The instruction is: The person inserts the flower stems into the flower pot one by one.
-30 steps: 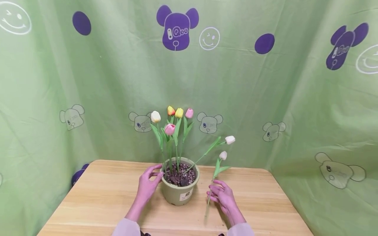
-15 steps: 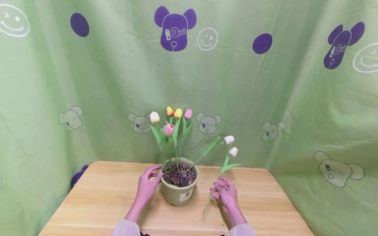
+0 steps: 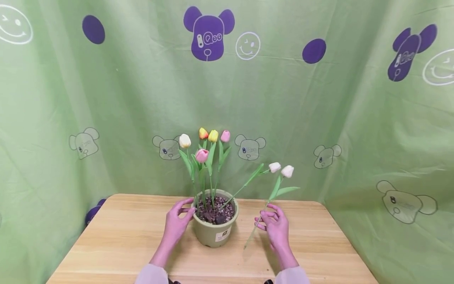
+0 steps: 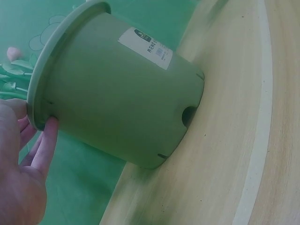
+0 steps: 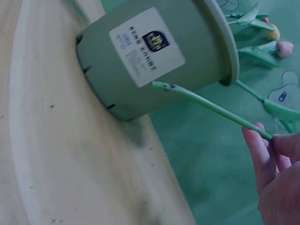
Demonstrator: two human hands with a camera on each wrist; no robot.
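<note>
A green flower pot (image 3: 214,232) filled with dark speckled soil (image 3: 216,211) stands on the table. My left hand (image 3: 176,221) pinches its left rim; in the left wrist view the thumb lies inside and a finger touches the outer wall. My right hand (image 3: 277,227), right of the pot, pinches a white tulip (image 3: 287,171) by its green stem (image 5: 220,111). That tulip leans to the right, its bare stem end pointing down and left toward the pot, apart from it in the head view. Another white tulip (image 3: 274,167) slants out of the soil to the right.
Several tulips stand upright in the pot: a cream one (image 3: 185,141), a red-yellow one (image 3: 203,133), a yellow one (image 3: 213,136) and pink ones (image 3: 201,155). A green curtain (image 3: 276,106) with printed bears hangs behind the wooden table (image 3: 319,244).
My right hand has moved slightly up and to the right, tilting the held tulip so its bloom swings right and up. My left hand stays at the pot rim.
</note>
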